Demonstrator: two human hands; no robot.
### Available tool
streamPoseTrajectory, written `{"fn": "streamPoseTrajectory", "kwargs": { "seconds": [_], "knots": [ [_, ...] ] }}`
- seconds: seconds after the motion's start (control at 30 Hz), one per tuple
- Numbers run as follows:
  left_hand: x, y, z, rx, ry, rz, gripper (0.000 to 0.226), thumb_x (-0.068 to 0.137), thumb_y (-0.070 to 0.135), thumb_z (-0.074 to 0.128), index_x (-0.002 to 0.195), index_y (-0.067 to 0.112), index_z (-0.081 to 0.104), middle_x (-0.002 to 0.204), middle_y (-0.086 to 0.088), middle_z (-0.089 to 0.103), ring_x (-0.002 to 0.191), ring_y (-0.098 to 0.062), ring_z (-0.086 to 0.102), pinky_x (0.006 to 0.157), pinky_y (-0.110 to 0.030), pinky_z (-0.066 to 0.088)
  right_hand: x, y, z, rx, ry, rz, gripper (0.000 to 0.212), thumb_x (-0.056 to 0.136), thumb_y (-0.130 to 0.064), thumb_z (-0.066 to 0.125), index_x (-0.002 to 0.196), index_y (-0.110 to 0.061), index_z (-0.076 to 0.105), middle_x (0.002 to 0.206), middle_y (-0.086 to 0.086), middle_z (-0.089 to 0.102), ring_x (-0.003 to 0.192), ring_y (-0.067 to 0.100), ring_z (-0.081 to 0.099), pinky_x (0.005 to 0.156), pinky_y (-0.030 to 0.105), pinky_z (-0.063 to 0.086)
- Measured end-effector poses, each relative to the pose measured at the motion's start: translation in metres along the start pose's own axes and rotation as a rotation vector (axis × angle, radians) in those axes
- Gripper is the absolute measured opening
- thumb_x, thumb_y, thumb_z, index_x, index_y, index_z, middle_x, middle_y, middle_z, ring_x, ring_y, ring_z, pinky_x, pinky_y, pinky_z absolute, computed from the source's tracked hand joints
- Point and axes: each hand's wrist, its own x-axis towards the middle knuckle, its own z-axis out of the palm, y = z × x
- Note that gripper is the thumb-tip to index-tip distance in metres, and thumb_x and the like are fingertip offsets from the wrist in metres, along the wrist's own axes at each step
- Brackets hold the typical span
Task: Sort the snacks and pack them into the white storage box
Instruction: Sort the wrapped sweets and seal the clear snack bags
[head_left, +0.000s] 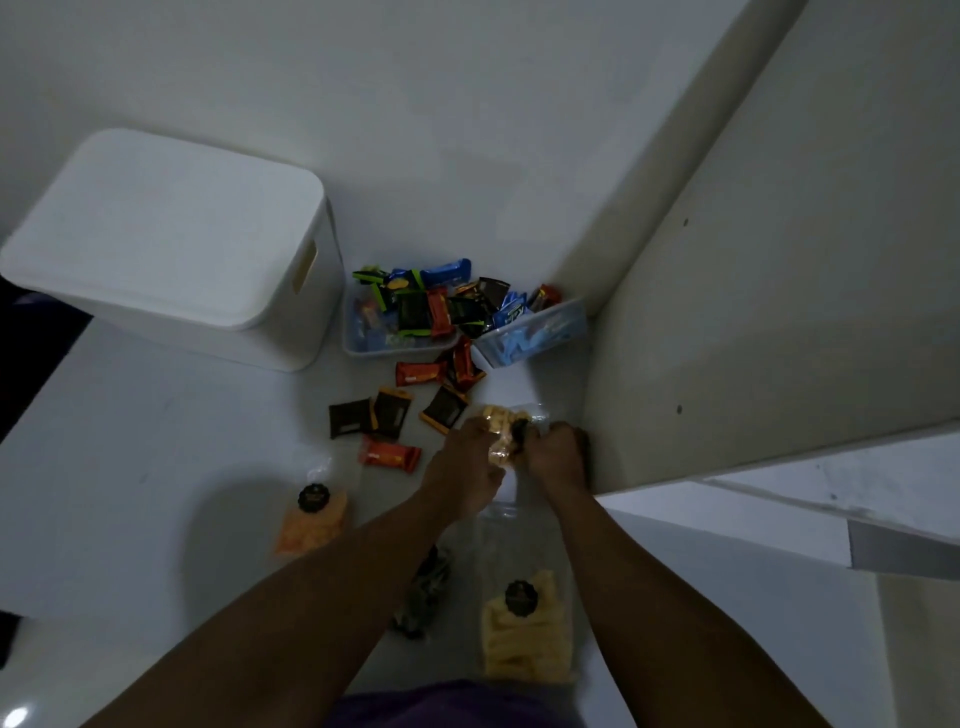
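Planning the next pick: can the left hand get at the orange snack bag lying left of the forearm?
Probably yes, once freed: bare surface lies between the left hand and the orange snack bag. But it and the right hand now grip a yellow snack bag.

Lidded white box (171, 244), scattered snacks (421, 373), held bag (503, 415)

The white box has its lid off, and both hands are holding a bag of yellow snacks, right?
No, the head view shows the white storage box with its lid on. The left hand and the right hand do both grip the bag of yellow snacks.
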Motion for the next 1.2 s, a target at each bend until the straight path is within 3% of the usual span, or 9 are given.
{"fn": "streamPoseTrajectory", "kwargs": {
  "seconds": [0.1,0.2,0.33,0.5,0.7,0.9,1.0,1.1,1.2],
  "knots": [
    [0.000,0.000,0.001,-0.008,0.025,-0.034,0.056,0.090,0.030,0.064,0.140,0.013,0.047,0.153,-0.007,0.033,0.138,-0.027,0.034,0.108,-0.042,0.041,0.004,-0.001,0.001,0.056,0.021,-0.039,0.044,0.086,-0.043,0.055,0.082,-0.002,0.069,0.088,0.020,0.065,0.076,0.032,0.066,0.062,0.032,0.052],
    [0.000,0.000,0.000,-0.031,0.004,-0.103,0.058,0.091,0.035,0.062,0.142,0.014,0.044,0.154,-0.007,0.031,0.140,-0.027,0.033,0.108,-0.045,0.040,-0.005,-0.011,-0.010,0.161,0.060,-0.145,0.027,0.091,-0.022,0.058,0.097,0.003,0.066,0.106,0.012,0.060,0.089,0.026,0.062,0.078,0.033,0.053],
    [0.004,0.011,-0.018,-0.105,0.172,-0.108,0.032,0.089,0.038,0.057,0.114,0.019,0.056,0.117,-0.005,0.062,0.098,-0.020,0.063,0.079,-0.042,0.057,-0.024,-0.027,-0.030,0.172,0.103,-0.366,0.019,0.090,-0.012,0.061,0.106,-0.003,0.068,0.105,0.001,0.055,0.092,0.016,0.058,0.074,0.018,0.042],
    [0.004,0.041,-0.080,-0.413,0.402,0.115,0.021,0.095,0.017,0.060,0.114,0.010,0.062,0.106,0.002,0.063,0.086,-0.001,0.058,0.076,-0.024,0.053,-0.051,-0.042,-0.043,0.162,0.002,-0.605,0.018,0.092,-0.016,0.061,0.106,-0.009,0.070,0.110,-0.003,0.054,0.089,0.009,0.057,0.075,0.016,0.047],
    [-0.010,0.043,-0.111,-0.491,0.377,0.156,0.008,0.091,0.010,0.065,0.093,0.002,0.067,0.089,-0.015,0.069,0.077,-0.024,0.067,0.069,-0.035,0.056,-0.076,-0.045,-0.050,0.153,0.046,-0.717,0.015,0.091,-0.013,0.062,0.102,-0.011,0.072,0.112,-0.004,0.055,0.083,0.004,0.056,0.070,0.012,0.045],
    [-0.031,0.024,-0.132,-0.459,0.364,0.169,0.004,0.089,0.016,0.067,0.088,0.013,0.070,0.088,-0.004,0.072,0.083,-0.018,0.067,0.077,-0.039,0.056,-0.106,-0.066,-0.053,0.180,0.070,-0.751,0.007,0.085,-0.022,0.070,0.091,-0.017,0.070,0.109,-0.002,0.059,0.076,0.005,0.055,0.070,0.027,0.047],
    [-0.043,0.010,-0.147,-0.411,0.324,0.216,0.008,0.092,0.014,0.063,0.089,0.011,0.070,0.088,0.000,0.071,0.083,-0.012,0.065,0.076,-0.029,0.053,-0.115,-0.082,-0.051,0.180,0.139,-0.786,0.019,0.082,-0.029,0.074,0.095,-0.023,0.062,0.104,-0.002,0.057,0.098,0.013,0.051,0.079,0.030,0.045],
    [-0.055,0.000,-0.165,-0.349,0.281,0.258,0.010,0.094,0.015,0.060,0.093,0.014,0.070,0.089,0.008,0.065,0.082,-0.001,0.058,0.073,-0.011,0.043,-0.122,-0.105,-0.046,0.103,0.020,-0.785,0.017,0.086,-0.031,0.069,0.102,-0.029,0.065,0.107,-0.004,0.065,0.103,0.012,0.056,0.091,0.037,0.049],
    [-0.063,-0.013,-0.179,-0.320,0.280,0.268,0.010,0.096,0.016,0.058,0.093,0.019,0.067,0.090,0.007,0.064,0.085,-0.007,0.059,0.077,-0.019,0.046,-0.131,-0.125,-0.035,0.010,-0.093,-0.743,0.010,0.094,-0.025,0.061,0.099,-0.024,0.069,0.100,-0.003,0.072,0.090,0.010,0.064,0.088,0.040,0.054]
  ]
}}
